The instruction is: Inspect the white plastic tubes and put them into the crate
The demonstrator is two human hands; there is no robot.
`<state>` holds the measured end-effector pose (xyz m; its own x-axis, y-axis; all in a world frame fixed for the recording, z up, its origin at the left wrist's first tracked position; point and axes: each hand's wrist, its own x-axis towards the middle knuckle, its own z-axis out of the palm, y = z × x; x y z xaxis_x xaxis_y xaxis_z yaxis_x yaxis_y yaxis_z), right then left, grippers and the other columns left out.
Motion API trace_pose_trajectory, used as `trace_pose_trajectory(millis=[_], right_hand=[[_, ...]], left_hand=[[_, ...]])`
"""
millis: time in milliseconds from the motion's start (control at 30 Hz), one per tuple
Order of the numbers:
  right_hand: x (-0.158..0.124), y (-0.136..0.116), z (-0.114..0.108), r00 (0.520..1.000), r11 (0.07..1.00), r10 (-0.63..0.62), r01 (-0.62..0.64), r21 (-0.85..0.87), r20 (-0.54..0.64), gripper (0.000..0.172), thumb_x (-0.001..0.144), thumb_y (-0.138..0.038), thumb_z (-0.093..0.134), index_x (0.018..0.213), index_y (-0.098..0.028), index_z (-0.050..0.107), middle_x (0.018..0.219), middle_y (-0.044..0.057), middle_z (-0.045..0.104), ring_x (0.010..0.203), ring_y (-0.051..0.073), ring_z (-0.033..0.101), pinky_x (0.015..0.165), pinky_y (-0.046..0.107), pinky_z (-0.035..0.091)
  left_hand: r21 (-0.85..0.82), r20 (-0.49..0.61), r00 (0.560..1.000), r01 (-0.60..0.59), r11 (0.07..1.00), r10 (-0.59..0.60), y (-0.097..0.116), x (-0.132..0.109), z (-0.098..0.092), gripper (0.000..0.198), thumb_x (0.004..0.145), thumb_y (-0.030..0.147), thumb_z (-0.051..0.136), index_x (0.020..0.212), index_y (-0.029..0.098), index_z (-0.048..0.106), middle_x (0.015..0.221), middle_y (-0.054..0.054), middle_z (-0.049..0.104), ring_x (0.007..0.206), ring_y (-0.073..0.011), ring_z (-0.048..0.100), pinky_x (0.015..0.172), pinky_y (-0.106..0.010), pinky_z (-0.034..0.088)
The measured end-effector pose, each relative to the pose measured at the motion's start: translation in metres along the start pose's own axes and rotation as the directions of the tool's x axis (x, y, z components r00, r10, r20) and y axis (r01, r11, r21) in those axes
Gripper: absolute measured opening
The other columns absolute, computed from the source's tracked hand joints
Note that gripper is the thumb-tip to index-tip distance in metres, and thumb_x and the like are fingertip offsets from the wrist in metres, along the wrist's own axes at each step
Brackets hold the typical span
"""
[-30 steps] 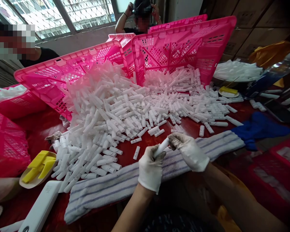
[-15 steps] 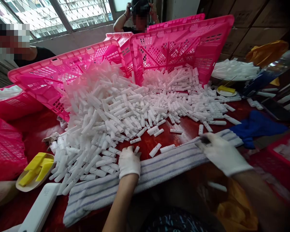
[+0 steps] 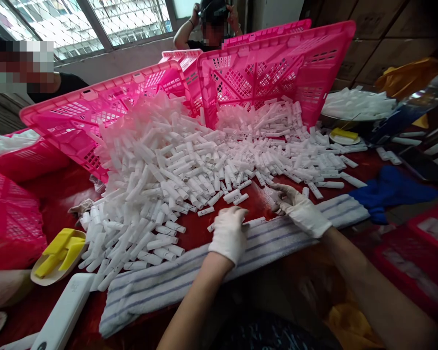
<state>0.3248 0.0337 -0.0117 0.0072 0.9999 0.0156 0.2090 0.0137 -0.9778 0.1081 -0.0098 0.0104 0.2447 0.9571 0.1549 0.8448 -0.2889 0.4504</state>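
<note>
Lying low over the red counter, the left hand wears a white glove and has its fingers bent inward. I cannot tell if something is held under them. One white tube shows just left of this hand, partly hidden by it. Another tube lies between the two hands, at the far edge of the striped towel.

The right hand, also gloved, is above this towel, with its fingers stretched forward, near the counter and partly bent. Whether a tube is between these fingers, I cannot tell.

In front of both hands spreads a big pile of white tubes, many with dark marks. It comes out of two tilted pink crates, the left crate and the right crate. At the left side, yellow pieces sit in a shallow dish.
</note>
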Motion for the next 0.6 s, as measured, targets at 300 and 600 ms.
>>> trace_pose_trajectory(millis=[300,600], right_hand=[[-0.022,-0.030,0.007,0.987,0.938,0.142,-0.111,0.327,-0.071,0.047,0.056,-0.043,0.086,0.088,-0.024,0.057,0.067,-0.004,0.058,0.048,0.009,0.051,0.043,0.022,0.038],[-0.034,-0.046,0.020,0.994,0.963,0.102,-0.087,0.256,-0.049,0.040,0.065,-0.055,0.076,0.076,-0.020,0.061,0.066,-0.001,0.058,0.054,0.011,0.048,0.048,0.024,0.037]], left_hand=[[0.170,0.245,0.966,0.045,0.984,-0.087,0.029,0.025,0.016,0.016,0.083,0.017,0.055,0.090,0.015,0.069,0.091,-0.014,0.065,0.090,-0.0291,0.060,0.079,-0.043,0.047],[-0.576,-0.066,0.992,0.047,0.816,-0.104,0.018,-0.012,0.009,0.018,0.090,0.025,0.052,0.107,0.019,0.055,0.089,-0.004,0.066,0.078,-0.0142,0.063,0.074,-0.028,0.052]])
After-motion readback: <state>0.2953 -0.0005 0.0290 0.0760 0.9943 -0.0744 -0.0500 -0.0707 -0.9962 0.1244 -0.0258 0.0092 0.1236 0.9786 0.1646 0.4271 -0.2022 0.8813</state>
